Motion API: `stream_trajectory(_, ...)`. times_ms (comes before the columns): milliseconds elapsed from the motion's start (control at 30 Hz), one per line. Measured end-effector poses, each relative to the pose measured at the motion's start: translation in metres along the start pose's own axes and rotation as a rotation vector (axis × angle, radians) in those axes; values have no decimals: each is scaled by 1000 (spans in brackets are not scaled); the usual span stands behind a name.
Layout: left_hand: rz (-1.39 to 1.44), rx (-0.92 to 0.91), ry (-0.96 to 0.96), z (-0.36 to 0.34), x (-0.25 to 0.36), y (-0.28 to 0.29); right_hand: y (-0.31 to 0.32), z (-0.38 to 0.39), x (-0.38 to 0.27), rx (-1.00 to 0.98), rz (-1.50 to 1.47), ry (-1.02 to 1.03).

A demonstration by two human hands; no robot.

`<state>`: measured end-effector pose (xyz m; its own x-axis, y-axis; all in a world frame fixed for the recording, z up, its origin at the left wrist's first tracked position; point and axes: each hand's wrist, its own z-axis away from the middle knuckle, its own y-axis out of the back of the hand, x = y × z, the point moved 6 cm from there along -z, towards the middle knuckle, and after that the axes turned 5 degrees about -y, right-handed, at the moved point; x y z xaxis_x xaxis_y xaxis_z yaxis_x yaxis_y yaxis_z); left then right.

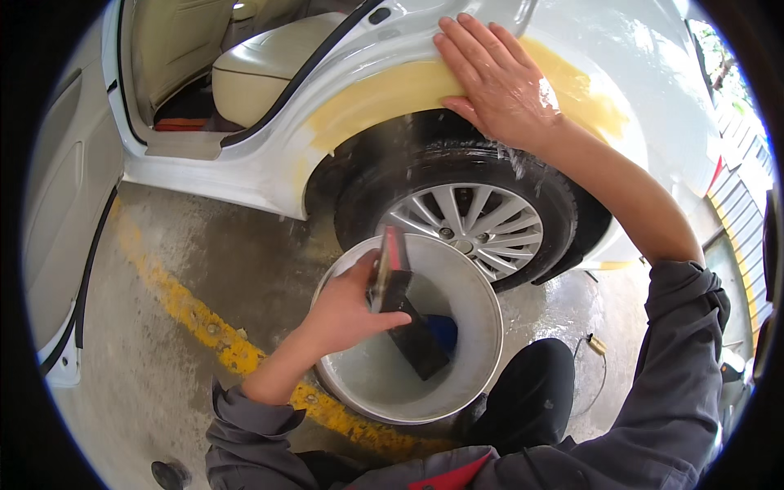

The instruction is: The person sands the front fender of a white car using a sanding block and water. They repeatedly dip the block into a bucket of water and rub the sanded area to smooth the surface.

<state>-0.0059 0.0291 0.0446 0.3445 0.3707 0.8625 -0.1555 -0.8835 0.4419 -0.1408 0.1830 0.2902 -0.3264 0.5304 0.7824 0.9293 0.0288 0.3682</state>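
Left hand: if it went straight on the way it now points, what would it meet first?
Likely the wheel, if the left hand clears the bucket; depth there is unclear.

A worn yellow stripe crosses the stained concrete floor, ribbed panels standing right.

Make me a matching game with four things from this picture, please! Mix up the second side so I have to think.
Things
1. Right hand
2. Left hand
3. Wheel rim
4. Seat

Clues
A. Cream-coloured, inside the white car
B. Spread out, palm down, on the outside of the car, partly on a yellow patch
C. Silver, with spokes
D. Holding a dark block over a round bucket

Right pairs: 1-B, 2-D, 3-C, 4-A
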Motion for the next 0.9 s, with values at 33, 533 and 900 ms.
stream_trajectory(33, -68, -29, 1, 0, -5, -3, -2, -8, -11, 2, 8, -6)
stream_trajectory(533, 146, 63, -108, 12, 7, 20, -73, -88, -215, -2, 168, 226)
stream_trajectory(900, 303, 323, -77, 13, -20, 17, -51, 94, -190, -279, -1014, -274)
